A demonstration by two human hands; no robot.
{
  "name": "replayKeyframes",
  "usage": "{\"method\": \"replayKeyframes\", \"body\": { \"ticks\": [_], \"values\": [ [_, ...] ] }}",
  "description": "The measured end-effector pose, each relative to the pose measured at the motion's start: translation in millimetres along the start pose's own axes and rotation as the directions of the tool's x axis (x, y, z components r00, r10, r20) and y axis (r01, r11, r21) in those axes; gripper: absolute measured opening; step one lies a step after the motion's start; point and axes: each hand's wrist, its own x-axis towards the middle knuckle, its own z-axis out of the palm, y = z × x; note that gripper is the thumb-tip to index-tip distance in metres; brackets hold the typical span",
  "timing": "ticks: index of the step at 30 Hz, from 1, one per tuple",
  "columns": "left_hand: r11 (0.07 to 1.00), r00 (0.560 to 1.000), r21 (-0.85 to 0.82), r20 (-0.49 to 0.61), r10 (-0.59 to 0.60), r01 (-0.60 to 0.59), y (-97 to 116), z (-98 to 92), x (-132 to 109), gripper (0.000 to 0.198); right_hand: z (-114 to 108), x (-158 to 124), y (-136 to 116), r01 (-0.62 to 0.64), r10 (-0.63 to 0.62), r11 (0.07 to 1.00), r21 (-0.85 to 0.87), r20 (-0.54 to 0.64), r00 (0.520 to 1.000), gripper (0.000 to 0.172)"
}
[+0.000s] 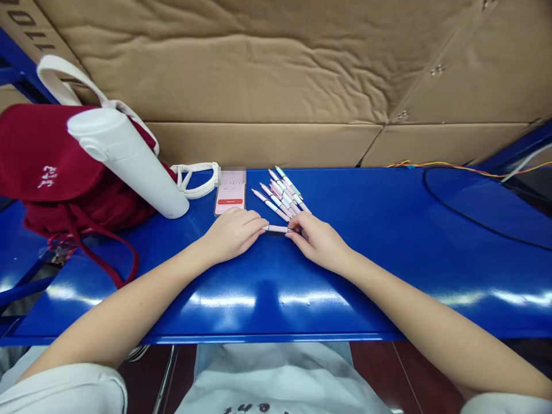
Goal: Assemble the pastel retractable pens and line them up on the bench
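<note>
A pink and white pen (277, 229) lies level between my two hands, low over the blue tabletop. My left hand (235, 230) is closed round its left end, the fingers covering that part. At the other end, the thumb and fingers of my right hand (319, 238) pinch the pen. Just beyond them rests a loose pile of several pens (282, 192) in pink, white and pale green, pointing away from me. A phone (230, 192) with a lit pink screen lies behind my left hand.
On the left a dark red backpack (73, 172) stands on the blue table (388, 230), with a white bottle (133, 161) leaning against it. A black cable (466, 215) and coloured wires (452, 167) run along the right. Cardboard (259, 75) walls off the back.
</note>
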Motion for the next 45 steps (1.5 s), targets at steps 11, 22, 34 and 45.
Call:
{"method": "replayKeyframes", "body": {
  "ticks": [11,22,34,45],
  "values": [
    [1.000,1.000,0.010,-0.011,0.017,-0.017,-1.8,1.3,-0.9,0.026,-2.6,-0.2,0.5,0.089,-0.084,0.991,-0.105,0.048,0.995,0.015],
    [0.998,0.998,0.043,-0.033,0.046,-0.044,-1.4,2.6,-0.6,0.024,0.1,-2.0,3.1,0.117,-0.111,0.981,-0.155,0.042,0.993,0.015],
    [0.999,0.994,0.036,-0.106,0.021,-0.017,-2.4,-3.5,-1.6,0.045,-37.2,-1.9,7.5,0.162,-0.152,0.976,-0.145,0.075,0.986,0.017],
    [0.996,0.990,0.037,-0.124,-0.071,0.076,0.4,-4.3,-3.0,0.039,-69.5,3.8,104.5,-0.629,0.628,0.701,-0.336,-0.126,0.768,0.022]
  ]
}}
